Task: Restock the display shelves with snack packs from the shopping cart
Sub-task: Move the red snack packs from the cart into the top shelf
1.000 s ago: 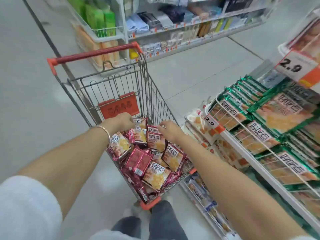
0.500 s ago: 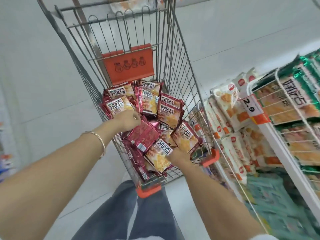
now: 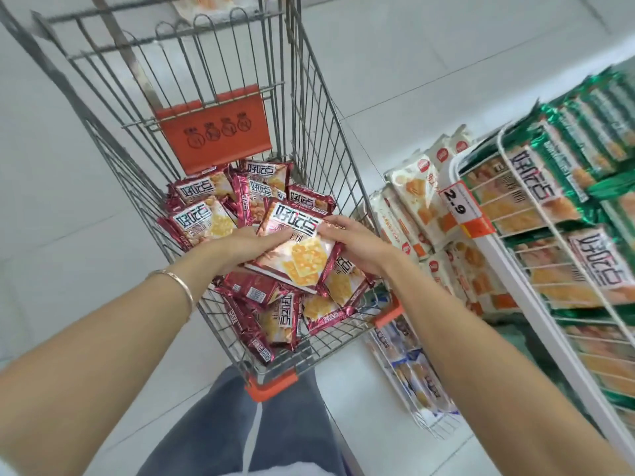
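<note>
A wire shopping cart [image 3: 311, 108] stands in front of me with several red cracker snack packs [image 3: 202, 221] heaped in its basket. Above the heap I hold a stack of red snack packs [image 3: 299, 250], label side up. My left hand [image 3: 247, 245] grips the stack's left edge, thumb on top. My right hand [image 3: 350, 240] grips its right edge, fingers curled over the top. The white wire display shelves [image 3: 525, 269] stand to my right, stocked with green and white cracker packs [image 3: 567, 156].
An orange plastic flap [image 3: 220, 132] hangs on the cart's back wall. A 2.9 price tag [image 3: 462, 209] is clipped to the shelf corner. Lower shelf tiers [image 3: 412, 365] hold white and blue packs. My leg in grey trousers [image 3: 240, 424] is against the cart's front. Pale floor tiles lie to the left.
Both hands came together in the middle of the cart and lifted a stack of red packs off the heap. The camera moved closer and tilted down.
</note>
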Demonstrator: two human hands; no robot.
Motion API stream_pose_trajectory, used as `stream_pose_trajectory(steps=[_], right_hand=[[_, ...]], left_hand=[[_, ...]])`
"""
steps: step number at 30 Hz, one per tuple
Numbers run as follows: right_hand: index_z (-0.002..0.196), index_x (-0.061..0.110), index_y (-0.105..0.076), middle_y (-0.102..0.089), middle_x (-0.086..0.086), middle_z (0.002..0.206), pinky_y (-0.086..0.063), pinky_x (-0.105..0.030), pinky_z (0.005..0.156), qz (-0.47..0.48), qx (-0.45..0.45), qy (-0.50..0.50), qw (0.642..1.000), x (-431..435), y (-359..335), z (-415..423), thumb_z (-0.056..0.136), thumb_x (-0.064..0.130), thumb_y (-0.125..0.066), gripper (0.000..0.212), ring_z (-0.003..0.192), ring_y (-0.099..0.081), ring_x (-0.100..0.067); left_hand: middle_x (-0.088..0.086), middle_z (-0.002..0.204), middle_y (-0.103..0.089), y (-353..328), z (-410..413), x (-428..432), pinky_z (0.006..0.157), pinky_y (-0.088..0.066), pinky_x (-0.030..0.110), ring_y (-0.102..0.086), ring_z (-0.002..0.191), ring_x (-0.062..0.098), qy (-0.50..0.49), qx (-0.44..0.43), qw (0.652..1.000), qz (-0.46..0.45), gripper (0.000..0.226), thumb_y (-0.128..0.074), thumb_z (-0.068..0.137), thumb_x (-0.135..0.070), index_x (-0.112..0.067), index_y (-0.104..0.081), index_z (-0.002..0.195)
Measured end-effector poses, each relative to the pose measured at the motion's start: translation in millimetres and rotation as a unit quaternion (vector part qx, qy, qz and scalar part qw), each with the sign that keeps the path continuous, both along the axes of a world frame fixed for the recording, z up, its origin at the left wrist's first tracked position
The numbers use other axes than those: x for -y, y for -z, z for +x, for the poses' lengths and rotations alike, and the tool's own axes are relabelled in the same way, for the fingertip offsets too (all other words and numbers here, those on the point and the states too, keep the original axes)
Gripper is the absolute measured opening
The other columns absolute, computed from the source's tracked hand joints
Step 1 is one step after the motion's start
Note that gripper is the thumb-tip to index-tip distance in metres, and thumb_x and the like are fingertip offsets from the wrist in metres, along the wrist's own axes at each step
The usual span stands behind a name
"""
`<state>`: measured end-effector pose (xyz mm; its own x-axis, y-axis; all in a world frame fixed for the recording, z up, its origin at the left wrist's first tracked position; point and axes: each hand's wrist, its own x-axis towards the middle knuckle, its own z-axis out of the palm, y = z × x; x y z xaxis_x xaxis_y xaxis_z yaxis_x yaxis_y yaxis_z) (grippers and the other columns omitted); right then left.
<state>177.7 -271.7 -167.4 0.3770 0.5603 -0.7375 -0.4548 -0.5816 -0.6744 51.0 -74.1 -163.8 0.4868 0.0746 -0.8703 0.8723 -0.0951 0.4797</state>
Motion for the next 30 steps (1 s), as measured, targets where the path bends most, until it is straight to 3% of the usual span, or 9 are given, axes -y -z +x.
stream_pose_trajectory(steps=[3,8,11,14,16,19,22,26,30], right_hand=[[0.139,0.006,-0.048,-0.056,-0.019,0.137,-0.037,-0.042,0.109,-0.104,0.16,0.015,0.982,-3.7,20.0,-11.4,0.102,0.055,-0.036,0.063,0.127,-0.053,-0.032],[0.143,-0.003,-0.034,-0.049,-0.02,0.14,-0.043,-0.039,0.103,-0.418,0.383,-0.29,0.772,22.2,79.3,-47.4,0.1,0.032,-0.051,0.058,0.125,-0.05,-0.032],[0.135,-0.002,-0.046,-0.05,-0.018,0.134,-0.041,-0.039,0.106,-0.447,0.405,-0.346,0.719,13.8,82.8,-58.3,0.097,0.025,-0.053,0.047,0.123,-0.048,-0.031],[0.135,0.005,-0.045,-0.054,-0.018,0.124,-0.047,-0.044,0.104,-0.414,0.377,-0.321,0.764,15.9,86.2,-55.1,0.091,0.007,-0.056,0.045,0.115,-0.055,-0.032],[0.137,0.009,-0.044,-0.061,-0.008,0.102,-0.06,-0.039,0.081,-0.364,0.347,-0.28,0.818,18.3,80.4,-49.2,0.09,0.002,-0.059,0.05,0.088,-0.064,-0.022],[0.136,0.012,-0.051,-0.064,-0.002,0.089,-0.055,-0.025,0.056,-0.24,0.3,-0.151,0.911,15.1,29.9,-17.9,0.088,0.016,-0.071,0.052,0.064,-0.061,-0.014],[0.124,0.015,-0.052,-0.066,-0.005,0.105,-0.06,-0.035,0.082,-0.074,0.176,-0.001,0.982,14.4,-48.5,12.4,0.079,0.024,-0.083,0.055,0.096,-0.07,-0.027],[0.115,0.012,-0.051,-0.063,0.002,0.112,-0.051,-0.017,0.074,0.039,0.034,0.076,0.996,0.1,-109.8,5.8,0.087,0.023,-0.075,0.038,0.095,-0.062,-0.008],[0.121,0.006,-0.06,-0.071,-0.009,0.11,-0.055,-0.037,0.091,0.112,0.0,0.181,0.977,-20.2,-116.6,-19.4,0.094,0.021,-0.067,0.032,0.1,-0.067,-0.023]], left_hand=[[0.013,0.164,-0.019,9.7,-6.7,-12.1,0.118,-0.027,0.052,-0.026,0.148,0.035,-0.119,0.017,0.989,0.089,0.124,-0.065,0.068,-0.079,-0.008,-0.016,0.157],[0.019,0.158,-0.034,6.6,-19.5,-31.0,0.108,-0.04,0.049,-0.04,0.139,0.042,-0.215,-0.013,0.953,0.214,0.104,-0.063,0.082,-0.068,0.003,-0.029,0.151],[0.019,0.157,-0.035,4.6,-25.5,-39.4,0.097,-0.048,0.045,-0.045,0.135,0.041,-0.212,-0.009,0.95,0.227,0.104,-0.058,0.084,-0.07,0.004,-0.03,0.15],[0.018,0.159,-0.032,-0.6,-28.8,-42.4,0.112,-0.039,0.05,-0.038,0.141,0.04,-0.205,0.005,0.949,0.239,0.103,-0.044,0.087,-0.076,0.002,-0.026,0.153],[0.019,0.156,-0.036,-7.5,-29.5,-42.8,0.111,-0.04,0.049,-0.041,0.138,0.039,-0.214,0.011,0.947,0.24,0.1,-0.029,0.09,-0.078,0.001,-0.03,0.152],[0.023,0.145,-0.049,-20.2,-29.8,-45.4,0.11,-0.039,0.046,-0.049,0.131,0.039,-0.21,0.038,0.941,0.261,0.098,-0.013,0.094,-0.075,0.003,-0.045,0.143],[0.024,0.142,-0.052,-38.2,-25.6,-46.1,0.11,-0.039,0.049,-0.051,0.129,0.039,-0.198,0.051,0.939,0.275,0.105,-0.005,0.09,-0.079,0.002,-0.051,0.139],[0.02,0.148,-0.047,-69.4,-17.5,-34.3,0.114,-0.034,0.053,-0.046,0.136,0.037,-0.184,0.087,0.963,0.177,0.132,0.0,0.062,-0.1,-0.009,-0.046,0.147],[0.011,0.104,-0.076,-112.4,-10.0,-21.4,0.081,-0.058,0.037,-0.072,0.096,0.024,-0.18,0.121,0.976,0.02,0.111,-0.017,0.06,-0.1,-0.017,-0.067,0.114]])
